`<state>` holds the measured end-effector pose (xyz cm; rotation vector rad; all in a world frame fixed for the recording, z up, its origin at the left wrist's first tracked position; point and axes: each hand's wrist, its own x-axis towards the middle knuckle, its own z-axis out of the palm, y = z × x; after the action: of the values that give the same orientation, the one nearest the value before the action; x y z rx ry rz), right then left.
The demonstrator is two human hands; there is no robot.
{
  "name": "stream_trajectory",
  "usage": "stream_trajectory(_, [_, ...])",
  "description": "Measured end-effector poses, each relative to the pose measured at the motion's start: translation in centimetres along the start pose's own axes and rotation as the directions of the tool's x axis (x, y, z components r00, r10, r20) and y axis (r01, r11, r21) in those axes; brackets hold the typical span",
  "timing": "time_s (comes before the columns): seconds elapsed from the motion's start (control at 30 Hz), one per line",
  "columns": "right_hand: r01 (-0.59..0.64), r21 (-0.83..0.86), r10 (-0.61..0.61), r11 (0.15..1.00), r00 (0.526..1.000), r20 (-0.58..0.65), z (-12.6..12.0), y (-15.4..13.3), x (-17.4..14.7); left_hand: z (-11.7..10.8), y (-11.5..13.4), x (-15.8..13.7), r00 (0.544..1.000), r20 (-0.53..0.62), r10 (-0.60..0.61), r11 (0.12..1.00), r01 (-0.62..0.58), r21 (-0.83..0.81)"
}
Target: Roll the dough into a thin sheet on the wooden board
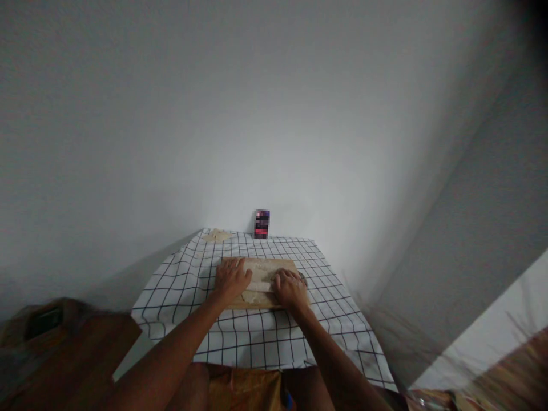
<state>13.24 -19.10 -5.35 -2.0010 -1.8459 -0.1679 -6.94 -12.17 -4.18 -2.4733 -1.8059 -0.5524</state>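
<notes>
A wooden board (pixel 258 305) lies on the cloth, dusted with what looks like flour. Across it runs a pale cylinder like a rolling pin (pixel 260 286), with flattened dough (pixel 257 297) around it. My left hand (pixel 231 277) rests over the cylinder's left part, fingers stretched forward and thumb pointing inward. On the right part, my right hand (pixel 291 287) presses down with its fingers bent over it. The palms hide both ends of the cylinder. Beyond the right fingers a small dark rounded thing (pixel 303 278) shows; I cannot make out what it is.
A white checked cloth (pixel 252 337) covers the table. At its far left corner lies a flat pale piece like dough (pixel 217 235). A pixelated box or phone (pixel 261 224) leans against the wall (pixel 274 142). Left, a brown box-like thing (pixel 45 322) stands beyond the table.
</notes>
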Motion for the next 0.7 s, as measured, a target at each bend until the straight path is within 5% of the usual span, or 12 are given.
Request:
stream_trajectory(0.4, [-0.05,0.002,0.05,0.999,0.997,0.059,1.5,1.3,6.7,0.8,-0.2,7.1,0.996,0.05,-0.074,0.997,0.075,-0.014])
stream_trajectory(0.7, [-0.026,0.001,0.026,1.0,0.998,0.052,2.3,1.8,6.8,0.8,-0.3,6.8,0.991,0.094,-0.091,0.995,0.087,0.048])
